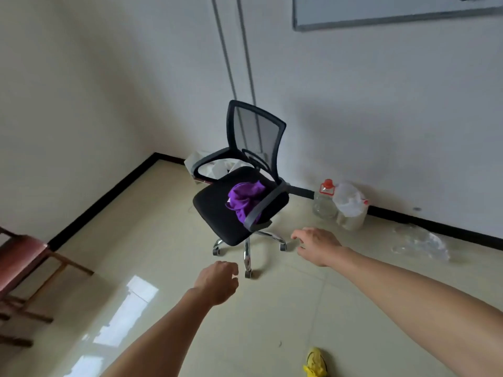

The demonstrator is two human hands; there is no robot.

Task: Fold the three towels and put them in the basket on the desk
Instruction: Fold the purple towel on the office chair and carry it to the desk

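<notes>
A crumpled purple towel lies on the seat of a black mesh office chair, close to its right armrest. My left hand is stretched forward below the chair, fingers loosely curled, holding nothing. My right hand reaches out to the right of the chair base, fingers spread and relaxed, empty. Both hands are short of the chair and apart from the towel. No basket or desk is in view.
The chair stands on castors near the room corner. Plastic jugs and crumpled clear plastic lie along the right wall. A red-seated wooden chair is at the left edge. A yellow shoe shows at the bottom.
</notes>
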